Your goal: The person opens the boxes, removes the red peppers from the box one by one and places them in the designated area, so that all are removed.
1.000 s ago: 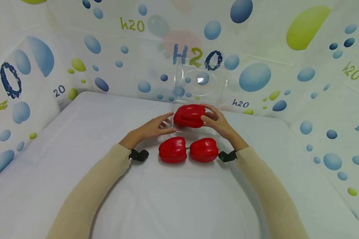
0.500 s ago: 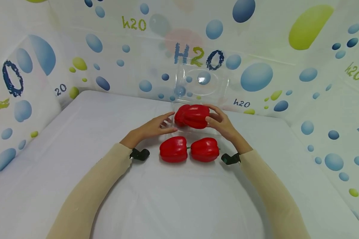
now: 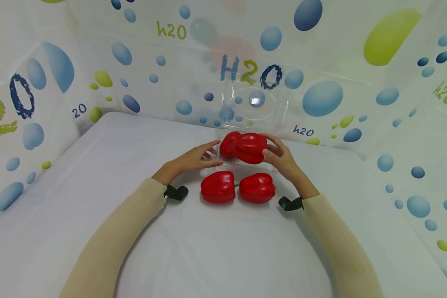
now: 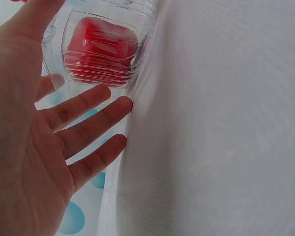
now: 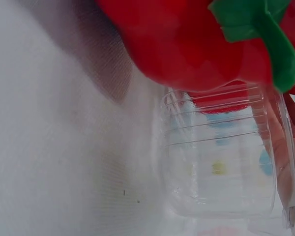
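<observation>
The right hand (image 3: 282,159) grips the pepper (image 3: 251,148) by its right end, at the right part of the box (image 5: 221,187); its long axis goes roughly across. The inner pepper (image 3: 228,145) lies leftward. The left hand (image 3: 191,158), fingers spread, is beside the box's left wall. On the white table (image 3: 223,248), two front peppers (image 3: 218,187) lie nearer.

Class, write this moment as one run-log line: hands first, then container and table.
left hand: spread, beside clear container | right hand: holding red pepper | container: lid raised, another pepper inside | table: two more peppers
</observation>
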`<state>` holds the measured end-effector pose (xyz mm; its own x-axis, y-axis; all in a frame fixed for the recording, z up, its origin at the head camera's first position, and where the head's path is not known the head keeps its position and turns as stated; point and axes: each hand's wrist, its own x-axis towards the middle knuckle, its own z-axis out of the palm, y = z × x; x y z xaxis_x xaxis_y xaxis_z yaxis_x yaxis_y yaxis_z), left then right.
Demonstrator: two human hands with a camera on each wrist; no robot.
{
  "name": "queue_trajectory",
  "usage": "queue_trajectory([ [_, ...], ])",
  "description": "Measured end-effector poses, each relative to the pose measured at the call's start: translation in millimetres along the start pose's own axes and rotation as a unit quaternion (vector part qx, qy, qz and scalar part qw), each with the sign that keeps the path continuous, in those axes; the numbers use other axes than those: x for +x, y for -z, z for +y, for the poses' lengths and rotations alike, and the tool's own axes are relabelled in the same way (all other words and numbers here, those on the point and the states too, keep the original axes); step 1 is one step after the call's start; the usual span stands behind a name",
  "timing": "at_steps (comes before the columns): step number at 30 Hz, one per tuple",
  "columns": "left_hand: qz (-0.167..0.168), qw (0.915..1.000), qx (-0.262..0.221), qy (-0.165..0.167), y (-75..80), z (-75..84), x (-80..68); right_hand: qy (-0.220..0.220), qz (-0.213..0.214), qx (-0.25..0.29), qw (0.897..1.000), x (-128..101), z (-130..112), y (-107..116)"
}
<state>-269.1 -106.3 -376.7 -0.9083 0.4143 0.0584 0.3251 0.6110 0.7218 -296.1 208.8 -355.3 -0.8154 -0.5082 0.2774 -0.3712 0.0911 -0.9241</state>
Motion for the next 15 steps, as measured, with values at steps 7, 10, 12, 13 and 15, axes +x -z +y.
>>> queue_trajectory([
  [7,0.001,1.0000,0.004,0.003,-1.9,0.9,-0.4,0.016,0.007,0.005,1.000,-6.0,1.3,-1.1],
  [10,0.002,1.0000,0.003,0.001,-1.3,1.6,-0.4,0.023,0.012,0.010,1.000,-7.7,0.5,-1.7],
  [12,0.001,1.0000,0.004,0.001,-0.8,1.8,-0.4,0.028,0.012,0.012,0.999,-8.6,-0.3,-1.7],
  [13,0.001,1.0000,0.006,0.001,-0.6,1.8,-0.4,0.030,0.012,0.012,0.999,-9.0,-0.8,-1.7],
  [15,0.002,1.0000,0.008,0.003,-0.2,1.7,-0.4,0.036,0.009,0.015,0.999,-10.0,-1.6,-1.4],
])
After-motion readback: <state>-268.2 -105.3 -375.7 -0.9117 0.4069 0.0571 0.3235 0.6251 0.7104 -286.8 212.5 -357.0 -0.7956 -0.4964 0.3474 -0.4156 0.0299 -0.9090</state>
